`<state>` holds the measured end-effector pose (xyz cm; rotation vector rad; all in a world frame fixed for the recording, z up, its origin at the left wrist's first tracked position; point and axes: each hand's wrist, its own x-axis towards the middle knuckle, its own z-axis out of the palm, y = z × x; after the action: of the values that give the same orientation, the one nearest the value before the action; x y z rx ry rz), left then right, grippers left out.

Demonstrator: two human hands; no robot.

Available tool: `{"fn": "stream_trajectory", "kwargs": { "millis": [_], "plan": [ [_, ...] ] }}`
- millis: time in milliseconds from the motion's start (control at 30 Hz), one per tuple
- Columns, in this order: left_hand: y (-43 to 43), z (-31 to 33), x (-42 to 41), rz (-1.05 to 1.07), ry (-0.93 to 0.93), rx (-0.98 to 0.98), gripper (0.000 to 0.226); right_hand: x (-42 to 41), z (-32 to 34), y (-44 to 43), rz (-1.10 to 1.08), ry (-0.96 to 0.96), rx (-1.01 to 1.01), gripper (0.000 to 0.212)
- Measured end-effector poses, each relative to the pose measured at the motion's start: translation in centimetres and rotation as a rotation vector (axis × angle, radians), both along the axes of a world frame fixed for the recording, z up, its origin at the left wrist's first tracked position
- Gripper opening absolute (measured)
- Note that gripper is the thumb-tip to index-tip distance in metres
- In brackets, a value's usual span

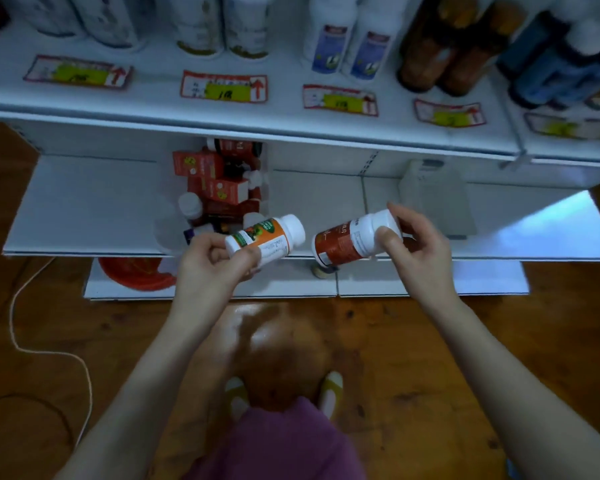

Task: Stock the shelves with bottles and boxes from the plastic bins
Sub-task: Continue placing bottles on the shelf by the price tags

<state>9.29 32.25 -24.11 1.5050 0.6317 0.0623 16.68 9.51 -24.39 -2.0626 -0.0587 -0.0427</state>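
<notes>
The orange bottle (264, 238) is pinched at its base by the left grip (212, 260), the red bottle (343, 243) at its cap by the right grip (419, 251); both are judged light and slick.

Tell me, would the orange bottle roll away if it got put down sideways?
Probably yes: the orange bottle is round and smooth, so on its side it would likely roll. Its plastic looks stiff, not squishy. The left hand holds it with just fingertips, so it seems light.
</notes>
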Motion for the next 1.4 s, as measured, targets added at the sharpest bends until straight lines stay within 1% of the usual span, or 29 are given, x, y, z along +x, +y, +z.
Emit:
{"fn": "stream_trajectory", "kwargs": {
  "millis": [67,100,167,267,333,500,667,800,900,1000,1133,1233,1333,1400],
  "plan": [
    [-2.8,2.1,1.1,-0.030,-0.046,-0.063,0.038,0.3,2.3,-3.4,-0.053,-0.014,-0.002,0.030],
    [-4.4,3.1,1.8,-0.035,-0.076,-0.093,0.034,0.5,3.4,-5.3,-0.077,-0.023,-0.006,0.030],
    [-8.2,5.0,3.3,-0.040,-0.139,-0.165,0.014,1.0,5.6,-9.4,-0.123,-0.050,-0.021,0.030],
    [-15.2,7.8,5.6,-0.110,-0.209,-0.225,0.016,1.7,8.8,-16.5,-0.174,-0.102,-0.056,0.028],
    [-20.3,9.4,6.9,-0.142,-0.234,-0.269,0.012,2.1,10.6,-21.6,-0.198,-0.136,-0.072,0.029],
    [-33.4,12.7,9.6,-0.245,-0.227,-0.353,0.006,1.8,14.8,-33.6,-0.258,-0.189,-0.093,0.029],
    [-43.5,14.7,12.4,-0.375,-0.251,-0.380,0.005,1.3,17.3,-43.1,-0.283,-0.207,-0.098,0.029],
    [-49.9,15.6,15.2,-0.466,-0.276,-0.369,0.008,2.6,17.7,-48.8,-0.374,-0.184,-0.224,0.030],
    [-54.2,16.3,18.0,-0.512,-0.292,-0.403,0.004,4.7,18.5,-52.5,-0.438,-0.175,-0.260,0.029],
    [-58.4,16.7,21.5,-0.551,-0.321,-0.424,0.008,7.8,19.8,-56.3,-0.505,-0.168,-0.284,0.026],
    [-63.8,17.5,26.3,-0.591,-0.345,-0.439,0.021,12.4,21.4,-61.5,-0.576,-0.134,-0.303,0.023],
    [-67.3,18.8,29.3,-0.621,-0.374,-0.445,0.022,15.5,22.3,-64.5,-0.585,-0.152,-0.327,0.022],
    [-69.7,19.7,31.6,-0.622,-0.402,-0.393,0.012,18.3,22.6,-66.7,-0.560,-0.151,-0.326,0.022],
    [-70.7,19.8,32.9,-0.579,-0.424,-0.383,0.019,20.0,22.8,-68.1,-0.506,-0.145,-0.345,0.021]
  ]
}}
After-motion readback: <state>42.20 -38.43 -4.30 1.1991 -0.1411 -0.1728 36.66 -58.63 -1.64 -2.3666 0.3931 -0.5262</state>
